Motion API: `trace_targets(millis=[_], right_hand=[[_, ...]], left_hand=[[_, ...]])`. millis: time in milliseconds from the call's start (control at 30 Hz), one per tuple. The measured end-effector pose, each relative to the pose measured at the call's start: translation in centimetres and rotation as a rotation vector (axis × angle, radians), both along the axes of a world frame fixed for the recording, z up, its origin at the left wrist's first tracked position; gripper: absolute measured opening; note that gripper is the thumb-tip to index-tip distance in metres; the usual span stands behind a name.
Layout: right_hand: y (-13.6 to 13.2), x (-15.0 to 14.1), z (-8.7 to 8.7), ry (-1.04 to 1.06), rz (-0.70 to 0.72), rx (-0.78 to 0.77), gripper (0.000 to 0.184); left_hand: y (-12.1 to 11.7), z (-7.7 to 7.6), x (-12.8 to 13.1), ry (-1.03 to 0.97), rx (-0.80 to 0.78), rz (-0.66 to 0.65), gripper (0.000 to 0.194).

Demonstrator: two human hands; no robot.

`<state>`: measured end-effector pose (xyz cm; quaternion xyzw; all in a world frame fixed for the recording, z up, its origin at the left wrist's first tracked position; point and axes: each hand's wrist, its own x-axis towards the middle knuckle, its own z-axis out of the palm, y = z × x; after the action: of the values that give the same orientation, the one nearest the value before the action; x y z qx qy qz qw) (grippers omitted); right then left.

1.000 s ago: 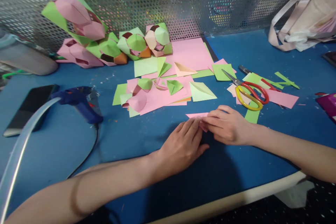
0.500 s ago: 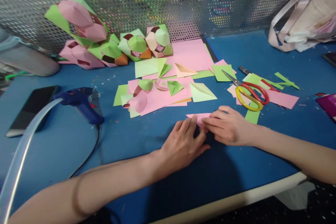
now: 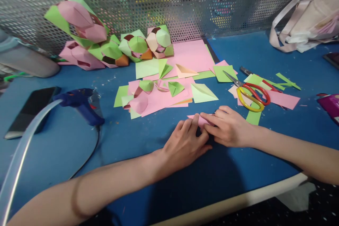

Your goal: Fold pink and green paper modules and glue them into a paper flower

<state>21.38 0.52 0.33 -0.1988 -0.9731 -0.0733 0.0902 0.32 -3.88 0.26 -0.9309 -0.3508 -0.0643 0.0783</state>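
A small folded piece of pink paper [image 3: 203,121] lies on the blue table, between my two hands. My left hand [image 3: 184,143] has its fingers bent over the paper's left part, with the thumb at the lower edge. From the other side, my right hand [image 3: 230,127] grips it, its index fingertip pressing close to the top fold. The fingers cover much of the paper. Just beyond are a pale green folded paper [image 3: 204,93] and a pile of pink sheets [image 3: 162,100] bearing small folded pieces. Scissors [image 3: 253,96] with red and yellow handles rest beyond my right hand.
Folded paper balls [image 3: 134,45] in pink and green line the perforated metal screen [image 3: 190,3]. Left are a blue glue gun [image 3: 81,102] with a long glue stick, a phone [image 3: 33,109] and a bottle [image 3: 29,56]. Paper scraps [image 3: 283,98] and a bag [image 3: 309,17] are right.
My right index finger has shifted up and left, to the top edge of the pink paper. The left hand stays almost still on it.
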Motion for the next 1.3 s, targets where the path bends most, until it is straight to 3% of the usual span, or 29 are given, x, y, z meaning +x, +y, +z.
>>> trace_targets(millis=[533, 900, 1100, 1300], right_hand=[[-1.5, 0.7, 1.5, -0.083, -0.260, 0.171, 0.021], [-0.4, 2.3, 3.0, -0.070, -0.344, 0.050, 0.027], [0.9, 2.3, 1.7, 0.071, -0.402, -0.097, 0.025], [0.7, 0.3, -0.5, 0.005, -0.299, 0.051, 0.043]], left_hand=[[-0.4, 0.4, -0.1, 0.053, 0.111, 0.070, 0.049], [1.0, 0.7, -0.9, -0.014, 0.045, 0.091, 0.042], [1.8, 0.8, -0.8, 0.036, -0.029, 0.103, 0.042], [2.1, 0.6, -0.2, 0.051, -0.027, 0.118, 0.053]])
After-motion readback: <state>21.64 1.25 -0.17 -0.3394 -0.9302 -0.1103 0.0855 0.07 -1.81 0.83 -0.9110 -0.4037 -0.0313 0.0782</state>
